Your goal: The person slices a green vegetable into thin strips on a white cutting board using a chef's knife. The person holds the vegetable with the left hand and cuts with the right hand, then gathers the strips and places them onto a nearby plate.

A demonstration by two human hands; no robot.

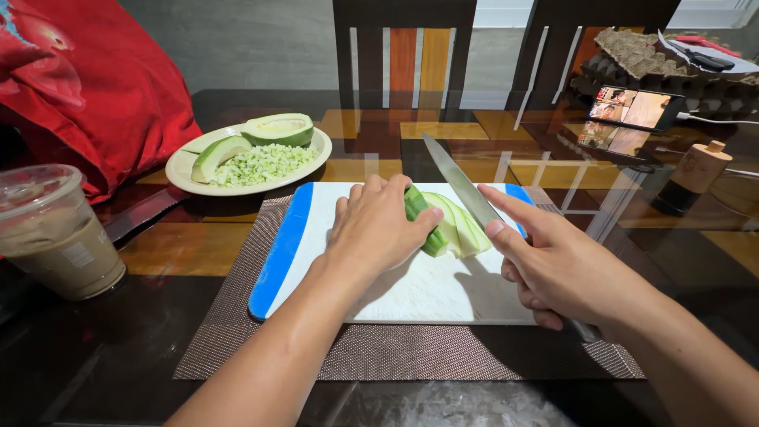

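Slicing a green fruit [433, 224] on a white cutting board [411, 289] with blue ends, both hands at work over a woven placemat [443, 352].

The left hand [378, 229] lies curled over the dark-skinned end of the fruit, fingers pressing it down on the board, while pale cut slices fan out just to its right. The right hand [553, 265] is closed around the handle of a long knife [458, 180], forefinger stretched along the spine, and the blade slants down against the slices. Behind the board on the glass-topped counter [198, 253] stands a cream plate [194, 178] carrying chopped green bits, a wedge and a hollowed half. A lidded plastic cup [51, 233] of brown drink sits far left beside a red bag [95, 79]; a phone [636, 108] is propped at the far right.
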